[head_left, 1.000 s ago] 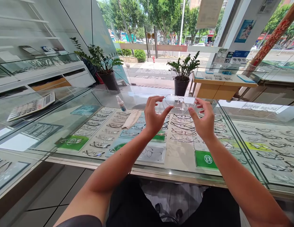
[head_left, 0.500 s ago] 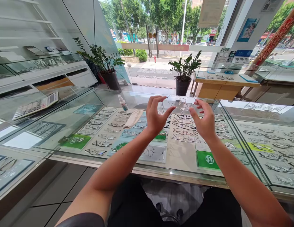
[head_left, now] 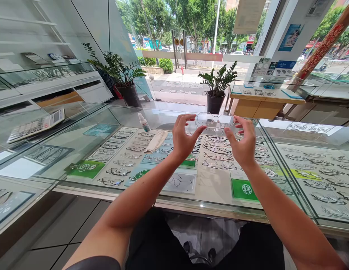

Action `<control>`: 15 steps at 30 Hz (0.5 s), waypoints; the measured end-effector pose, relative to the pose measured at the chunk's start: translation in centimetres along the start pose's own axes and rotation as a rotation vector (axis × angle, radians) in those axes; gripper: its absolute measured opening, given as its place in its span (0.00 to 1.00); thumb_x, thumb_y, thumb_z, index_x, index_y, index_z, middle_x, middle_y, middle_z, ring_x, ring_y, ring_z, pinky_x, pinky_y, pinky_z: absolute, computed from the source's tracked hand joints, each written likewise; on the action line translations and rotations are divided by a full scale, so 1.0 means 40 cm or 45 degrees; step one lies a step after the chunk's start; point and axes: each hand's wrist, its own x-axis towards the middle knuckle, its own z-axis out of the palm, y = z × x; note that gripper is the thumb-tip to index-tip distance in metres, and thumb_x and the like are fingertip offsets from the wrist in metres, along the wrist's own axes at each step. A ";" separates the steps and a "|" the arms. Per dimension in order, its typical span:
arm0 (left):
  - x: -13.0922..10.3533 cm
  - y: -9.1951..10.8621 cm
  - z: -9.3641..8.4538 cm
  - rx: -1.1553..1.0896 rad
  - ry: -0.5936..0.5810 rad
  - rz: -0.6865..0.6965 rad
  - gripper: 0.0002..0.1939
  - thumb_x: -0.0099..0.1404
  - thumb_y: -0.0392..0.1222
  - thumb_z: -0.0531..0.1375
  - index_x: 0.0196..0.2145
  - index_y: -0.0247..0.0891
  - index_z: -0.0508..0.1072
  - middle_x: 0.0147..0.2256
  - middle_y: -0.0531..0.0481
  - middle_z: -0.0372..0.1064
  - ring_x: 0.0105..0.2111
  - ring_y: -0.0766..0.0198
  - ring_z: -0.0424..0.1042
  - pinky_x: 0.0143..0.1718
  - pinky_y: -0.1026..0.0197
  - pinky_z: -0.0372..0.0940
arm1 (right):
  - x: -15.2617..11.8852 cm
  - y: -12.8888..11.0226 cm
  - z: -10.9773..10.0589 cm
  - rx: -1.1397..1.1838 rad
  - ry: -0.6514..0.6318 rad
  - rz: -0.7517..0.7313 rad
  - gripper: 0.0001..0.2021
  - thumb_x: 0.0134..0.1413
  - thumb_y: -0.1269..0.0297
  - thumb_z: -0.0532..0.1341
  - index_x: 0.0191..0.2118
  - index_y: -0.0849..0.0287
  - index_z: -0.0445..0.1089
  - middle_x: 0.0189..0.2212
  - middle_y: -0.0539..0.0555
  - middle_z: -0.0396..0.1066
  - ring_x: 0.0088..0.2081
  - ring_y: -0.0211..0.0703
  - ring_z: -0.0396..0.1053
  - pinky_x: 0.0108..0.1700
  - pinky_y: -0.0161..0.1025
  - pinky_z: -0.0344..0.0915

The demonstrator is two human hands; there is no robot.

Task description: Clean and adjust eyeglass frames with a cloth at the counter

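A thin-rimmed pair of glasses (head_left: 216, 120) is held up above the glass counter, its lenses facing the window. My left hand (head_left: 185, 137) grips its left side, with the index finger near the rim and the thumb below. On the other side my right hand (head_left: 242, 140) has hold of the right end between bent fingers and thumb. Beneath the hands, under the counter glass, lie rows of eyeglass frames (head_left: 219, 155). A beige cloth (head_left: 156, 142) and a small white spray bottle (head_left: 144, 122) are to the left of my left hand.
The glass counter (head_left: 213, 204) spans the view in front of my lap. A large calculator (head_left: 36, 125) rests on the glass at the left. Two potted plants (head_left: 215, 101) stand beyond the counter, before the window. Behind, at right, is a wooden table (head_left: 264, 107).
The glasses have tilted slightly between my hands, and their lenses now catch pale reflections. The whole view has shifted a little; both hands keep their hold.
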 end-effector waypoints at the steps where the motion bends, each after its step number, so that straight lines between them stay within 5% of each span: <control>1: 0.000 -0.001 0.000 -0.005 -0.002 -0.003 0.23 0.67 0.54 0.74 0.53 0.43 0.75 0.46 0.45 0.78 0.47 0.56 0.79 0.44 0.52 0.73 | 0.000 0.000 0.000 -0.003 0.002 -0.002 0.23 0.67 0.45 0.67 0.62 0.49 0.73 0.53 0.57 0.76 0.49 0.53 0.75 0.47 0.53 0.73; 15: -0.001 -0.008 0.002 -0.038 -0.019 -0.038 0.22 0.67 0.54 0.74 0.52 0.43 0.76 0.47 0.45 0.79 0.46 0.57 0.80 0.43 0.53 0.72 | 0.001 -0.007 -0.001 -0.010 0.015 -0.009 0.23 0.67 0.45 0.67 0.61 0.48 0.73 0.51 0.57 0.76 0.48 0.52 0.74 0.46 0.52 0.73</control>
